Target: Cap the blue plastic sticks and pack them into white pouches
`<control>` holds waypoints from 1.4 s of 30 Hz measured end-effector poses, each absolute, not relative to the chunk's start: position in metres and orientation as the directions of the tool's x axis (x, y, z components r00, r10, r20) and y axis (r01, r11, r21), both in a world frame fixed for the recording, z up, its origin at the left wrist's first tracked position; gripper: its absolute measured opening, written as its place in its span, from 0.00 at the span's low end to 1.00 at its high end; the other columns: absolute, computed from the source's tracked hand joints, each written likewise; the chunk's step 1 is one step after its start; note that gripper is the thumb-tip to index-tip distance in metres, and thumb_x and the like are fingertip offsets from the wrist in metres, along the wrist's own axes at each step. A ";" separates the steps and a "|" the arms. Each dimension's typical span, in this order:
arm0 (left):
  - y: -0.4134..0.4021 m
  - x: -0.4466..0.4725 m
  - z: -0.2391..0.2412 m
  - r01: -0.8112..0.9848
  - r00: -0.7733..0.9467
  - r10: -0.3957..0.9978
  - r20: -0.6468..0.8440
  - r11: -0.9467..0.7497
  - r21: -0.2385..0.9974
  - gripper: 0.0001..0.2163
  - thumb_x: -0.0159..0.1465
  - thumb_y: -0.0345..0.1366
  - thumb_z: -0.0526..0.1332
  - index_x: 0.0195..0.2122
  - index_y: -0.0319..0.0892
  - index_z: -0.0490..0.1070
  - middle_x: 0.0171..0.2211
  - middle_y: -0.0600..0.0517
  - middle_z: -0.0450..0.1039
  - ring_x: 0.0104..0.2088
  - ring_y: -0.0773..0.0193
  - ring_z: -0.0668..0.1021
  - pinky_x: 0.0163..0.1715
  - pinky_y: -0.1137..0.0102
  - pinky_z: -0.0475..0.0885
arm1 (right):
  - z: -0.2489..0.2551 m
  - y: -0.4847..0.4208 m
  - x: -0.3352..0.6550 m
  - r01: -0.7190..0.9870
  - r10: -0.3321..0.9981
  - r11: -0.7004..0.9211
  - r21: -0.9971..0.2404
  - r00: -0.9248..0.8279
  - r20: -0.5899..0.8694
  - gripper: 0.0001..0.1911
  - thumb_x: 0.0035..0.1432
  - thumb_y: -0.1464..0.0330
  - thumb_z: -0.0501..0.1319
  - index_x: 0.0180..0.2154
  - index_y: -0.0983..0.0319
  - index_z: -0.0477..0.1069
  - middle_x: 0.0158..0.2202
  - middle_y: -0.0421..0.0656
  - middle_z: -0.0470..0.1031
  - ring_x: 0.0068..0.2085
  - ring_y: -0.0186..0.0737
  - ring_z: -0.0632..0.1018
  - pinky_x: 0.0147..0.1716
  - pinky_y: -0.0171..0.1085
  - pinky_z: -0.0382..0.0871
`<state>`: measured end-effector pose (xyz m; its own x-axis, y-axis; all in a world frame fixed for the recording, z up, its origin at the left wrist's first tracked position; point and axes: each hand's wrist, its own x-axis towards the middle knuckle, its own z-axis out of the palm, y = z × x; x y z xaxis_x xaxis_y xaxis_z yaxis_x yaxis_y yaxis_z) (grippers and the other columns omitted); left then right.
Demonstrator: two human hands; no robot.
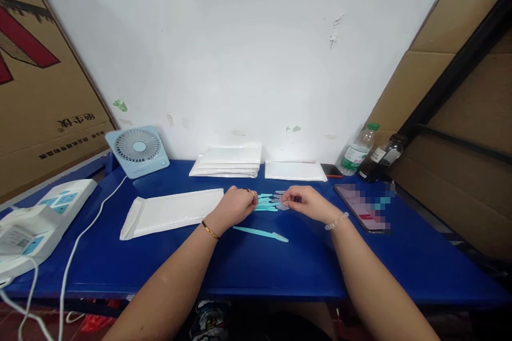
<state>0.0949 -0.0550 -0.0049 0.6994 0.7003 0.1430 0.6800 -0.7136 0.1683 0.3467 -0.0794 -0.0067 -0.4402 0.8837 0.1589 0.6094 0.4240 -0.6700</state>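
Note:
Several teal eyebrow razors (265, 205) with slim handles lie in a small pile on the blue table, between my two hands. Pale translucent pieces (279, 192) show at the pile's right end. My left hand (239, 203) is closed at the left ends of the razors, its curled fingers hiding what they grip. From the right, the fingers of my right hand (301, 202) pinch at the other end of a razor, partly covering it. A single teal eyebrow razor (261, 233) lies apart, nearer the table's front edge.
On the blue table (304, 266), a white padded mailer (172, 213) lies left of my hands. More mailers (228, 162) are stacked by the wall, beside another mailer (295, 171). Around stand a fan (139, 150), power strip (60, 208), phone (358, 208) and bottles (358, 152).

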 end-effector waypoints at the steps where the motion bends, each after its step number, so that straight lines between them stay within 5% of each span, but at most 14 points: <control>1: -0.055 0.095 -0.005 0.675 0.702 0.697 0.146 -0.717 0.174 0.05 0.63 0.32 0.54 0.32 0.43 0.68 0.31 0.54 0.76 0.31 0.65 0.75 0.35 0.69 0.58 | -0.007 -0.079 0.346 0.605 0.881 0.427 -0.672 -0.444 0.160 0.10 0.57 0.64 0.58 0.34 0.62 0.75 0.30 0.42 0.75 0.28 0.34 0.72 0.28 0.33 0.64; 11: -0.058 0.100 -0.012 0.592 0.768 0.637 0.071 -0.747 0.301 0.04 0.61 0.34 0.57 0.32 0.44 0.71 0.28 0.56 0.76 0.29 0.67 0.74 0.34 0.72 0.60 | -0.012 -0.084 0.337 0.585 0.863 0.360 -0.727 -0.505 0.022 0.09 0.53 0.63 0.63 0.32 0.62 0.75 0.25 0.40 0.74 0.26 0.35 0.73 0.25 0.32 0.63; 18: -0.050 0.098 -0.016 0.721 0.657 0.742 0.130 -0.670 0.178 0.08 0.58 0.39 0.61 0.37 0.44 0.72 0.37 0.51 0.74 0.36 0.61 0.75 0.34 0.71 0.62 | -0.021 -0.072 0.349 0.765 0.892 0.437 -0.474 -0.438 0.116 0.04 0.52 0.73 0.61 0.32 0.62 0.74 0.31 0.42 0.72 0.30 0.35 0.72 0.30 0.33 0.63; 23: -0.044 0.098 -0.020 0.752 0.637 0.765 0.098 -0.644 0.142 0.05 0.59 0.38 0.61 0.34 0.44 0.73 0.36 0.51 0.74 0.36 0.60 0.75 0.36 0.70 0.63 | -0.030 -0.068 0.349 0.802 0.893 0.433 -0.411 -0.444 0.075 0.03 0.50 0.74 0.61 0.28 0.62 0.70 0.32 0.42 0.71 0.30 0.35 0.71 0.30 0.32 0.62; 35: -0.037 0.093 -0.023 0.714 0.537 0.836 0.111 -0.521 0.468 0.07 0.60 0.40 0.57 0.32 0.44 0.72 0.31 0.53 0.75 0.32 0.64 0.74 0.27 0.73 0.62 | -0.026 -0.071 0.347 0.842 0.903 0.422 -0.337 -0.424 0.071 0.03 0.48 0.74 0.58 0.25 0.62 0.69 0.28 0.42 0.72 0.28 0.35 0.70 0.28 0.32 0.59; 42: -0.041 0.094 -0.018 0.662 0.551 0.823 0.139 -0.533 0.527 0.09 0.63 0.40 0.53 0.34 0.44 0.71 0.31 0.54 0.74 0.31 0.65 0.74 0.27 0.73 0.62 | -0.018 -0.075 0.347 0.739 0.914 0.387 -0.551 -0.387 0.124 0.04 0.55 0.71 0.55 0.31 0.61 0.68 0.25 0.38 0.71 0.25 0.32 0.70 0.26 0.31 0.58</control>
